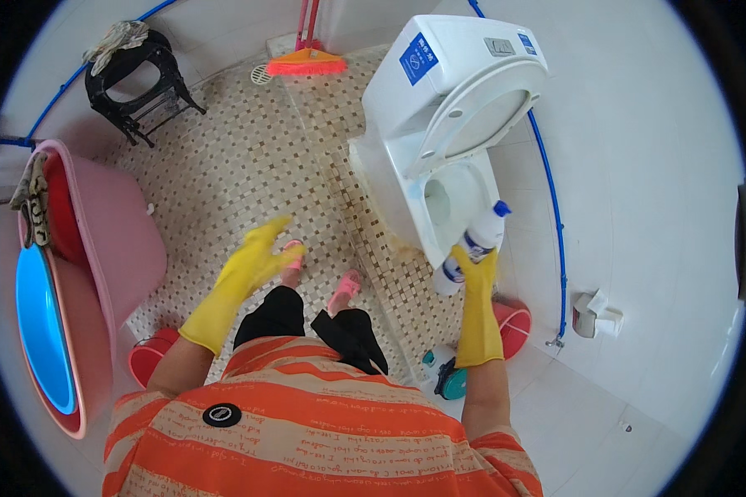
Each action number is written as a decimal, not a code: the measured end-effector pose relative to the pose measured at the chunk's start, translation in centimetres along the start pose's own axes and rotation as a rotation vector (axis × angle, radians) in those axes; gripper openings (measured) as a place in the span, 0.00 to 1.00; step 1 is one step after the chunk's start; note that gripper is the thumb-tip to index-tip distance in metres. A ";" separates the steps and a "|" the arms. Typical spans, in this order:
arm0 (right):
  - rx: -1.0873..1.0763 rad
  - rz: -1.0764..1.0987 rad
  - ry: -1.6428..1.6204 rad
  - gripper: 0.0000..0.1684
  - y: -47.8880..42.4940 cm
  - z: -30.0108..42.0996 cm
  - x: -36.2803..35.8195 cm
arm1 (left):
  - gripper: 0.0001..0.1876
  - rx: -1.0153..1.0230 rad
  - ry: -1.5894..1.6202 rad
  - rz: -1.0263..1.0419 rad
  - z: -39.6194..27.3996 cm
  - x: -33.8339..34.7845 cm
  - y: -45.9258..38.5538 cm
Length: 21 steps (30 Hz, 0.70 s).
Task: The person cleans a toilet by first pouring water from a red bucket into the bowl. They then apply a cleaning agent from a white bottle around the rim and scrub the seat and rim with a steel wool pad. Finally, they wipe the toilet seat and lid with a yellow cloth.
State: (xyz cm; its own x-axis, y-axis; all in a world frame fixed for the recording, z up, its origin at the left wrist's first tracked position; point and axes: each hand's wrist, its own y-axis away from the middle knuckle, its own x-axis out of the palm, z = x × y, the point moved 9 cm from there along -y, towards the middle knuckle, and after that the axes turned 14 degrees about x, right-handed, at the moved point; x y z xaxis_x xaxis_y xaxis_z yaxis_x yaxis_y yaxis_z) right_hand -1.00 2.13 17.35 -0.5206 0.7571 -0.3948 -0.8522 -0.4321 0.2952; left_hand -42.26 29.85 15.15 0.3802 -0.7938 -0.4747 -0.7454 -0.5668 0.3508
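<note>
Both my hands wear long yellow rubber gloves. My right hand [476, 267] grips a white plastic bottle [487, 231] with a blue cap and a dark blue label. The bottle is tilted, its capped end over the front part of the toilet bowl [495, 186]. The cap looks closed, though I cannot tell for sure. The toilet lid and seat [482, 121] stand raised against the white tank [460, 46]. Over the tiled floor, my left hand [264, 251] hangs with its fingers apart and nothing in it.
Large pink tubs [121, 236] and a blue basin [43, 329] lean at the left. A black chair frame [138, 81] and an orange broom [308, 63] stand at the back. Near my right arm are a red bucket [515, 326] and a teal-lidded container [452, 380]. Another red bucket [146, 363] is at left.
</note>
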 end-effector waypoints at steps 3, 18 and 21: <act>0.051 0.100 -0.007 0.48 4.5 0.6 3.7 | 0.54 0.395 0.067 0.058 -10.8 2.3 -1.9; -0.317 0.669 0.378 0.42 24.8 -0.9 11.3 | 0.35 0.391 -0.086 -0.205 -14.0 11.2 5.1; -0.463 0.649 0.475 0.48 27.3 -2.3 9.8 | 0.33 0.246 0.284 -0.062 -9.9 14.7 9.6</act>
State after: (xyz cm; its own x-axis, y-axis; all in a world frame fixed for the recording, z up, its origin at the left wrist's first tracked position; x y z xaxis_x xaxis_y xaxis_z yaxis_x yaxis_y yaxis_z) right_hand -29.47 -3.35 19.48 -0.7829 0.0624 -0.6190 -0.2693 -0.9309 0.2467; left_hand -38.41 10.50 19.53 0.5396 -0.8085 -0.2346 -0.8123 -0.5733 0.1074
